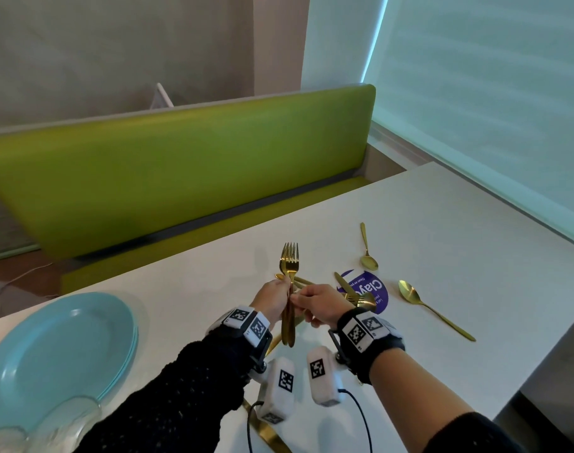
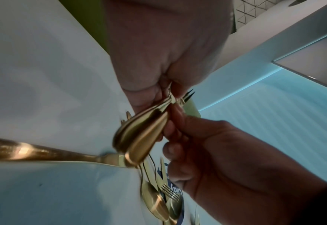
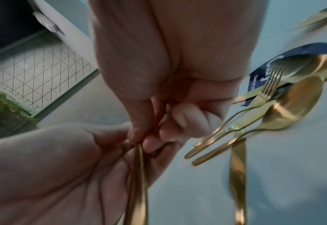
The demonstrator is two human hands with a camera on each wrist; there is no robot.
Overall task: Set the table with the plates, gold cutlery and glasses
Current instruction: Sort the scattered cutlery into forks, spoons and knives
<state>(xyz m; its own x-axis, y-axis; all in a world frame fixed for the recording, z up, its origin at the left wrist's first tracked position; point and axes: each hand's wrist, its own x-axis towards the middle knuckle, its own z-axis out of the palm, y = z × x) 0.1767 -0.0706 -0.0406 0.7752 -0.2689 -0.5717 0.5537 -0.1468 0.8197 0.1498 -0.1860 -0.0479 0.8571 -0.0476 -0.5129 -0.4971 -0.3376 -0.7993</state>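
While the left hand (image 1: 272, 300) grips a bundle of forks (image 1: 289, 289) upright above the white table (image 1: 442, 223), the right hand (image 1: 318, 305) pinches their stems. Separating one piece calls for a firm left grip. Loose spoons (image 1: 409, 294) lie right; plates (image 1: 60, 351) sit near left, unset.

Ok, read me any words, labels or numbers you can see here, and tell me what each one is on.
"Clay", cut off by the cutlery lying across it: large white letters on the round purple sticker on the table.
Smaller white lines on that sticker: too small and blurred to read.
Wrist-band and camera tags: black-and-white code patterns only, no readable words or numbers.
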